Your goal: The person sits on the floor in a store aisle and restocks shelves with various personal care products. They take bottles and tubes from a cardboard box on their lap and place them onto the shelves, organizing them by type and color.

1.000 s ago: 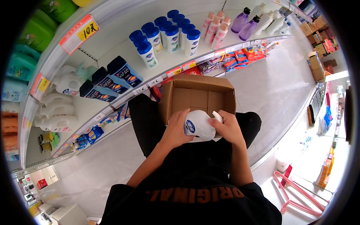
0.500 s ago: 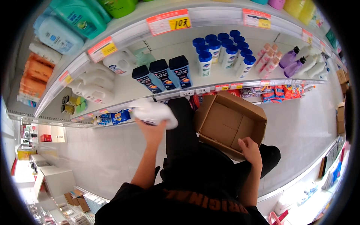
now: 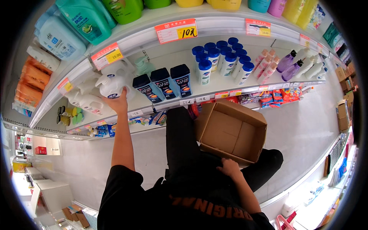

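Note:
My left hand (image 3: 118, 102) reaches up to the middle shelf and grips a plump white bottle (image 3: 111, 87) with a dark label. The bottle is among other white bottles (image 3: 86, 100) at the shelf's left, beside three dark blue shampoo bottles (image 3: 162, 83). Whether its base touches the shelf, I cannot tell. Close to my lap, my right hand (image 3: 230, 167) is loosely curled with nothing visible in it. Just beyond it, an open cardboard box (image 3: 226, 128) rests by my legs, its visible inside bare.
White bottles with blue caps (image 3: 205, 72), pink bottles (image 3: 267, 69) and purple bottles (image 3: 288, 66) stand farther right. The upper shelf edge with price tags (image 3: 176, 31) overhangs these goods. Bagged goods (image 3: 274, 98) lie on the lower shelf. More cardboard boxes (image 3: 343, 115) stand at the far right.
My left hand has carried the white bottle left and up, from above my knee to the shelf. My right hand has drawn back from the box's near side toward my lap.

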Action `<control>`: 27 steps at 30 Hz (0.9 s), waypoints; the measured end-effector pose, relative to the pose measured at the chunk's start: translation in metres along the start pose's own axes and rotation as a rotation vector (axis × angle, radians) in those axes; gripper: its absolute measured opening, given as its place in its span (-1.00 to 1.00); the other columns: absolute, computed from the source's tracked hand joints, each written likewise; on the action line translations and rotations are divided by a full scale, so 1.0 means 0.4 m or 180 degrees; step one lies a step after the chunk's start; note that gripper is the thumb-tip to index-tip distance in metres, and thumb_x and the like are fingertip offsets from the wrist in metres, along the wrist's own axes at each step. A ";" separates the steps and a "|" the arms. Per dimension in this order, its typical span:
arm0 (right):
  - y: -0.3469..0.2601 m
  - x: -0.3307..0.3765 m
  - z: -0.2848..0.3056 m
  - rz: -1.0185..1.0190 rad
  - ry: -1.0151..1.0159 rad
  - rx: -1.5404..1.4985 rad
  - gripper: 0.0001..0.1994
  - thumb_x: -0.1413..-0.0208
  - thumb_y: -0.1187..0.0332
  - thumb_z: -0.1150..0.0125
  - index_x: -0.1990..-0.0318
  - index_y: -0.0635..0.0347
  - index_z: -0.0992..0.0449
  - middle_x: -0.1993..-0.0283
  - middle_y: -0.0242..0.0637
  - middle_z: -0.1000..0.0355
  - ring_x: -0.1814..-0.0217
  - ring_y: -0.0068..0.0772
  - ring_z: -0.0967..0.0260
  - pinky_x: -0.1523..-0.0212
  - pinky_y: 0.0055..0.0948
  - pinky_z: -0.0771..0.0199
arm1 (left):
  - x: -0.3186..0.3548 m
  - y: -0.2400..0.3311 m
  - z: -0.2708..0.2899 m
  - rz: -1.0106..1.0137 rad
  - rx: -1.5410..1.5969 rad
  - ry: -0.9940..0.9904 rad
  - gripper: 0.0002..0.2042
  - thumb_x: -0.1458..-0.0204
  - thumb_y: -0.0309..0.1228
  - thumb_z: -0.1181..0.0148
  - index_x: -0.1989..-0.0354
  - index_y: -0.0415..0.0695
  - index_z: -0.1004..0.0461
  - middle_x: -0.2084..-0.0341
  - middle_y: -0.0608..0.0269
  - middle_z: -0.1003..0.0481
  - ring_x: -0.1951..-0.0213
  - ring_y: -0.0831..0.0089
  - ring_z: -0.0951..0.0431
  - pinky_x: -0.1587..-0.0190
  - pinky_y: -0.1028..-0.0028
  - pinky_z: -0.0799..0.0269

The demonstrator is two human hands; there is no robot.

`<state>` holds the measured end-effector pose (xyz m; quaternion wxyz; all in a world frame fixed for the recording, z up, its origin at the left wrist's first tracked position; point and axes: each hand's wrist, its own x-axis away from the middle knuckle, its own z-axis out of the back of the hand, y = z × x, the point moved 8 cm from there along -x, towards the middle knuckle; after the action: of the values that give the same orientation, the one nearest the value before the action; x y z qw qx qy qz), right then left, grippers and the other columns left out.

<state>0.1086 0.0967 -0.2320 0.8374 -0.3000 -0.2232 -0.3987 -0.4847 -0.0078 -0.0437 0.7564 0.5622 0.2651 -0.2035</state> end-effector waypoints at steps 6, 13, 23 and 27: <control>0.014 -0.024 -0.079 -0.0005 -0.0020 0.0399 -0.49 0.01 0.07 -0.39 0.00 0.22 -0.49 0.08 0.03 -0.56 0.02 0.10 -0.54 0.04 0.01 -0.58 | -0.004 -0.161 -0.075 0.0290 0.0396 -0.0294 -0.04 0.26 -0.25 -0.63 -0.28 -0.36 -0.12 -0.13 -0.17 -0.31 -0.14 0.02 -0.41 -0.23 0.16 -0.29; 0.013 -0.071 -0.194 0.0360 0.0286 0.0847 -0.77 -0.16 0.36 -0.11 0.05 0.19 -0.43 0.11 -0.02 -0.51 0.07 0.09 -0.56 0.14 -0.01 -0.63 | -0.038 -0.211 -0.149 0.0653 -0.0854 -0.0660 0.01 0.17 -0.11 -0.55 -0.34 -0.37 -0.04 -0.25 -0.31 -0.20 -0.29 -0.19 -0.23 -0.33 0.05 -0.16; -0.048 -0.006 -0.135 0.0127 0.0361 0.0560 -0.66 -0.09 0.41 -0.16 -0.03 0.20 -0.32 0.04 -0.01 -0.44 0.03 0.05 -0.55 0.12 -0.07 -0.63 | 0.270 -0.062 0.010 -0.0097 -0.0519 -0.0648 -0.37 0.04 -0.53 -0.25 -0.27 -0.29 -0.19 -0.17 -0.17 -0.25 -0.21 -0.08 -0.26 -0.27 0.07 -0.19; -0.026 -0.017 -0.182 0.0075 0.0800 0.0520 -0.67 -0.07 0.42 -0.16 0.00 0.22 -0.32 0.05 -0.02 -0.43 0.03 0.05 -0.54 0.16 -0.07 -0.64 | 0.520 0.038 0.018 0.0168 0.0443 -0.1681 -0.71 -0.06 -0.56 -0.21 0.02 -0.24 -0.40 0.13 0.07 -0.43 0.07 0.25 -0.46 -0.03 0.32 -0.41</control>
<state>0.1061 0.0456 -0.2853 0.8850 -0.1812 -0.1448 -0.4037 -0.3128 -0.0123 -0.1620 0.7640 0.5470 0.0293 -0.3410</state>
